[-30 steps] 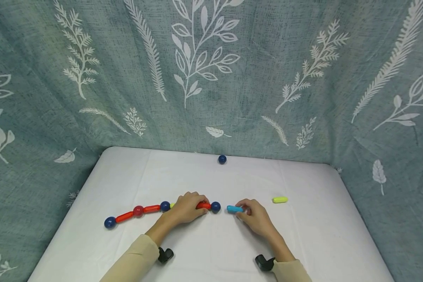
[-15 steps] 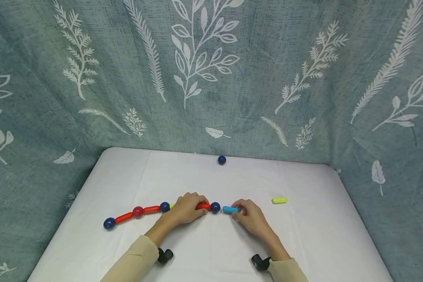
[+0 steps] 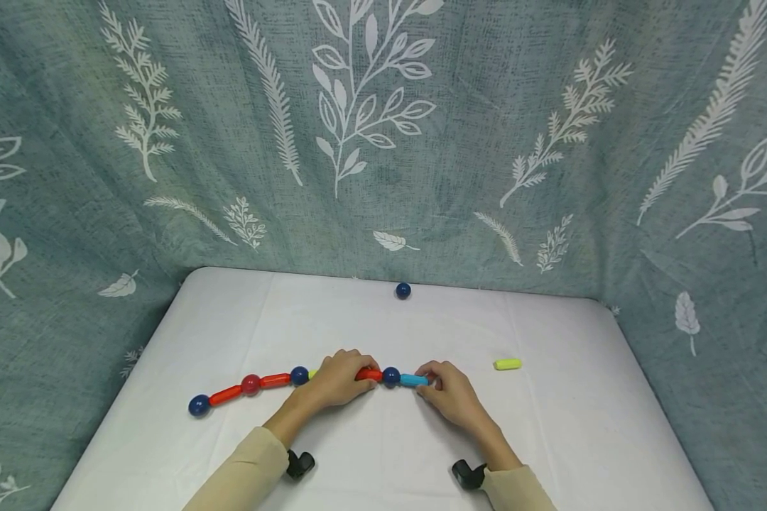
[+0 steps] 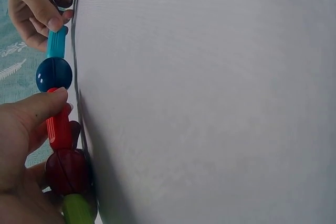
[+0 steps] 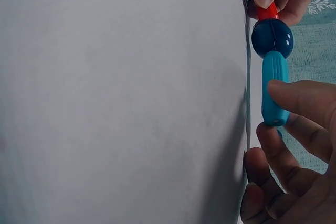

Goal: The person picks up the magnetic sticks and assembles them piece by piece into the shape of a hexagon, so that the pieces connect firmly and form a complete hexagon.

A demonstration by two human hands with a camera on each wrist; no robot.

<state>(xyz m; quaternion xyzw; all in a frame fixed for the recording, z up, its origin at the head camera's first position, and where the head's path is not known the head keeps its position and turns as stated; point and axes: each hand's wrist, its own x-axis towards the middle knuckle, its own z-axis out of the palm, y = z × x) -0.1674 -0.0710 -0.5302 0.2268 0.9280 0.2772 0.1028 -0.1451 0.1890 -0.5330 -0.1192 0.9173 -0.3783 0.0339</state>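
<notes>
A light-blue rod (image 3: 412, 380), pinched in the right hand (image 3: 452, 394), now touches a dark-blue ball (image 3: 391, 376), closing a moments-old gap and apparently lengthening the chain (image 3: 275, 380) on the bench (image 3: 371, 454). The left hand (image 3: 340, 376) pinches the adjoining red rod (image 3: 369, 373).

light-blue rod (image 5: 274, 68) | one end touching navy ball (image 5: 272, 39) | red rod (image 4: 60, 130) opposite

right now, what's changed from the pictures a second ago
The right grip moved left with the light blue rod, closing the gap, so the rod now meets the dark blue ball. Nothing was newly taken hold of or let go. The left grip still holds the red rod; the loose ball and yellow-green rod stayed put.
</notes>
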